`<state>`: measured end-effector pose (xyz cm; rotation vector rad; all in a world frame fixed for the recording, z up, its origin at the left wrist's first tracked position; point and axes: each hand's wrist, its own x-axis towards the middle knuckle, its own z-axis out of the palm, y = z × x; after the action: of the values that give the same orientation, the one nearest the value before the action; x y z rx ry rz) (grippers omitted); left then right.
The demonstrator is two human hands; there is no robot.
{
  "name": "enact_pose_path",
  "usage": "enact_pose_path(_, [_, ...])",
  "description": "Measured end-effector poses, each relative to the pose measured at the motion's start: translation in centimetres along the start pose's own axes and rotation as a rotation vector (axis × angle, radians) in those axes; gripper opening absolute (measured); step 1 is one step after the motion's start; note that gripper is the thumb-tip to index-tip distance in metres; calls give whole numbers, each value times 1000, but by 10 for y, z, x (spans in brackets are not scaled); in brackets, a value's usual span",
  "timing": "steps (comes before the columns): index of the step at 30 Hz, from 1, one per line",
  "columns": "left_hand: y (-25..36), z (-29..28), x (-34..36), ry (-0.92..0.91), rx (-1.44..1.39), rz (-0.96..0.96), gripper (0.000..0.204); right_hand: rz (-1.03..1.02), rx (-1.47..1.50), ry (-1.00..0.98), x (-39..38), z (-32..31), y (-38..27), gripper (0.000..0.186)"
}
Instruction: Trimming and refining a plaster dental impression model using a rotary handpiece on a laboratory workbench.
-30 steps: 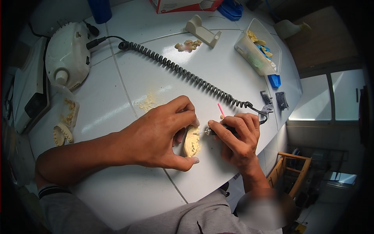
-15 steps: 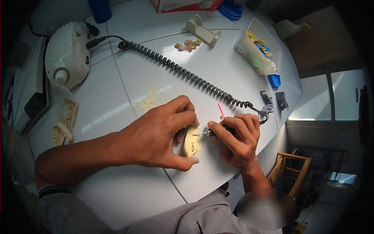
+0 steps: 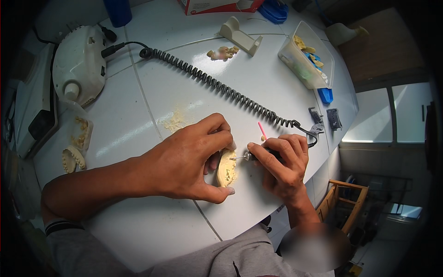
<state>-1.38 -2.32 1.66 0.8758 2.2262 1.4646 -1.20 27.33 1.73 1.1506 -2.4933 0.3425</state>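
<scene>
Between the thumb and fingers of my left hand is a pale yellow plaster dental model with handwriting on its flat face. It rests on the white tabletop. My right hand is closed around a black rotary handpiece, held like a pen. The thin metal bur at its front points left, its tip at the upper part of the model. Crumbs line the model's right edge. A coiled black cord runs from the handpiece to a white control unit at the upper left.
Yellow dust lies beyond my left hand. A pink stick is just past my right hand. Another dental model sits at the left, beside a clear box. A plastic tub stands far right, near grey pieces.
Very little differs. The handpiece and my right hand have shifted slightly, with the bur tip a touch further right and higher on the model. My left hand keeps its place.
</scene>
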Motion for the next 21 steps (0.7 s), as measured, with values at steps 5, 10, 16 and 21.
enact_pose_path(5, [-1, 1, 0, 7, -2, 14, 67, -9, -1, -2, -1, 0, 2, 39])
enact_pose_path(10, [0, 0, 0, 11, 27, 18, 67, -5, 7, -4, -1, 0, 0, 40])
enact_pose_path(16, [0, 0, 0, -4, -13, -6, 67, -9, 9, -2, -1, 0, 0, 41])
enact_pose_path(21, [0, 0, 0, -7, -9, -2, 68, -19, 16, -3, 0, 0, 0, 41])
